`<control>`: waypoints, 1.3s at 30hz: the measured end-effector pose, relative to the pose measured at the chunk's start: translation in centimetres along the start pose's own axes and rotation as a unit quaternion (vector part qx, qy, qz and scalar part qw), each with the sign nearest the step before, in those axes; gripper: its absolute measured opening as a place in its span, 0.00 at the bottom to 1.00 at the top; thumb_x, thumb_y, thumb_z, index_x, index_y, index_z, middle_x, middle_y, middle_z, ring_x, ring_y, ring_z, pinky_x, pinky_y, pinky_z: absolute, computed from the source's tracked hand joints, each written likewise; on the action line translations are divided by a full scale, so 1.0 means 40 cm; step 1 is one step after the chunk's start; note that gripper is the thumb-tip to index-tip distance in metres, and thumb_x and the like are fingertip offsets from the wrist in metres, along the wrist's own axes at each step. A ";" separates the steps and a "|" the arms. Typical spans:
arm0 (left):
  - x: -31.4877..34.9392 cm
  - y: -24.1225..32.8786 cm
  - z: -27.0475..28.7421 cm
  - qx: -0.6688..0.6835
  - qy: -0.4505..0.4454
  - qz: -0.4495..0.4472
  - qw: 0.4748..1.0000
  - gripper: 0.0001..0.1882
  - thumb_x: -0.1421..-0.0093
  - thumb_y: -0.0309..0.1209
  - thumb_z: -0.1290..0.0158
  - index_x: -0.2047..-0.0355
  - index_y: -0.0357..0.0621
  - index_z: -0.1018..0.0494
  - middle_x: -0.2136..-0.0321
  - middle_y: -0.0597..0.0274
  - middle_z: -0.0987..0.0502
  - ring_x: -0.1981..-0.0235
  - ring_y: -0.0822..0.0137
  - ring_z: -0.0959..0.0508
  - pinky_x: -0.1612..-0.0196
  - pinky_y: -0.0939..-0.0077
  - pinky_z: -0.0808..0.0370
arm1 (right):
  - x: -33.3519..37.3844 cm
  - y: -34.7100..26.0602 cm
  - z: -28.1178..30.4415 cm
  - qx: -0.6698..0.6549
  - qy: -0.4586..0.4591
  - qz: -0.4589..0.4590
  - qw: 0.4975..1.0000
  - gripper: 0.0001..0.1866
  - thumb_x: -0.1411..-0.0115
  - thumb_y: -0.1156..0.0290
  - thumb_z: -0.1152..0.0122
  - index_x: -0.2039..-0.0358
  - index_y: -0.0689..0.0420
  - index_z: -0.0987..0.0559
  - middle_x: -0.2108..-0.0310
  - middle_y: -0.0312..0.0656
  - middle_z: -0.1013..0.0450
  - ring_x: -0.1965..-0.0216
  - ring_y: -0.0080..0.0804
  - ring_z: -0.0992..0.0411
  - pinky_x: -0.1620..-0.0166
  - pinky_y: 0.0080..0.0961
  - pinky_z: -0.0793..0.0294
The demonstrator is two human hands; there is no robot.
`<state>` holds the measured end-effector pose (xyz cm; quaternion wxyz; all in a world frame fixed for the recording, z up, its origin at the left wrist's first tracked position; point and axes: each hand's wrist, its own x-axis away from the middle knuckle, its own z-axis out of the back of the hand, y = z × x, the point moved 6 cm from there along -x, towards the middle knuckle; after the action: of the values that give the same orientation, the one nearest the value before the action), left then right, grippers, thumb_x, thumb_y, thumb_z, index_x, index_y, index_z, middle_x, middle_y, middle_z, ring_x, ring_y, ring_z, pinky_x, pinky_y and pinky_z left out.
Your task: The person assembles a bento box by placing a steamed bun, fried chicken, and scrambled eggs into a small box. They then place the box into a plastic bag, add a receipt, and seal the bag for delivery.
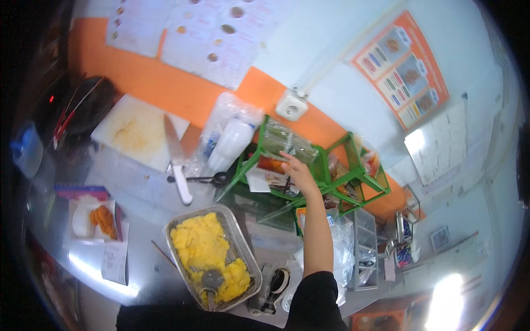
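My right hand (pixel 297 174) reaches forward over a green plastic basket (pixel 314 160). Its fingers are stretched out and apart, the tips beside or on a reddish-brown packet (pixel 271 163); contact is hard to make out. White paper slips (pixel 257 180) stick out below that packet. My left hand is out of view. Close to my body stands a metal tray (pixel 255 262) with mashed yellow food (pixel 200 238) in it. A grey metal scoop (pixel 212 280) rests in the food, its handle toward me.
A knife (pixel 178 165) lies partly over a stained white cutting board (pixel 130 132), near a black spoon (pixel 220 178). At left, an open box (pixel 83 220) holds fried food and rice beside a receipt (pixel 115 260). Plastic bags (pixel 341 259) and a grey compartment organizer (pixel 364 237) stand right of my arm.
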<state>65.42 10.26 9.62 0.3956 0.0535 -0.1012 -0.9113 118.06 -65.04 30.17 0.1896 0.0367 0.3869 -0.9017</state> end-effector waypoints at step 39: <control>-0.372 0.508 -0.028 0.474 -0.143 -0.375 0.784 0.26 0.50 0.20 0.52 0.48 0.39 0.37 0.49 0.45 0.36 0.46 0.47 0.34 0.40 0.61 0.38 | 0.103 -0.856 -1.266 0.198 -0.046 0.240 0.949 0.14 0.51 0.76 0.41 0.61 0.56 0.23 0.65 0.41 0.25 0.62 0.40 0.27 0.63 0.34 0.26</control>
<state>90.20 7.45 13.41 -0.0718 0.1375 -0.5474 -0.8224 97.49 -8.75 17.36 0.4073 0.1238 0.1714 -0.8885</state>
